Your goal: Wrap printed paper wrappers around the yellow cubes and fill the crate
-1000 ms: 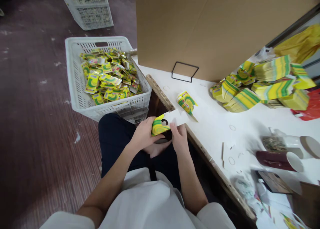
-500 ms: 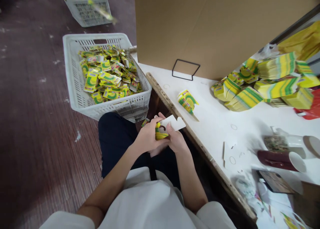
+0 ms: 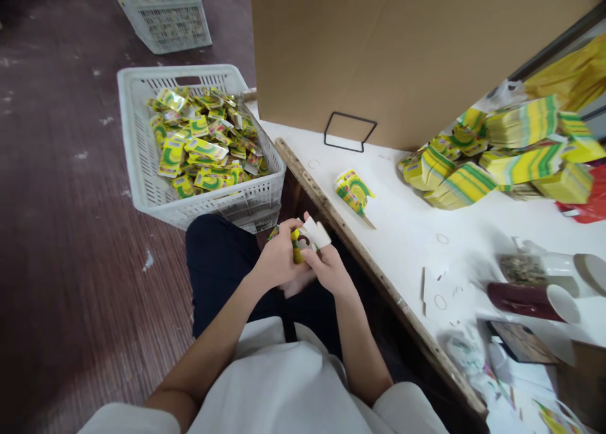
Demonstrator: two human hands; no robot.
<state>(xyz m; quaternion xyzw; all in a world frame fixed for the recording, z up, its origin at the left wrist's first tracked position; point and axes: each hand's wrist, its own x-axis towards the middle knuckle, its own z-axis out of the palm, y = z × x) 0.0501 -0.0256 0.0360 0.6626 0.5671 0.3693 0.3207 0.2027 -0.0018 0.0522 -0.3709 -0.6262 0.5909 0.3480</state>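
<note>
Above my lap, my left hand (image 3: 277,258) is closed around a small yellow-and-green card carton (image 3: 297,246) with a round cut-out and a white inner face. My right hand (image 3: 331,269) grips its right side, thumb pressed against the white panel (image 3: 316,232). The fingers hide much of the carton, and what lies inside it cannot be made out. On the white table (image 3: 398,251), a small stack of flat yellow-and-green cartons (image 3: 353,191) lies to the right of my hands.
A white plastic crate (image 3: 208,197) heaped with yellow-green cartons stands at left, with stacked crates (image 3: 175,27) behind. A tall cardboard sheet (image 3: 379,55) and a wire stand (image 3: 350,131) are at the table's back. Bundled cartons (image 3: 464,185), a maroon cup (image 3: 525,301) and a phone (image 3: 521,342) lie right.
The white panel has bent inward and looks shorter, and my right hand has shifted slightly down. A blurred yellow item in the air is gone; a shiny carton now lies on the crate's heap.
</note>
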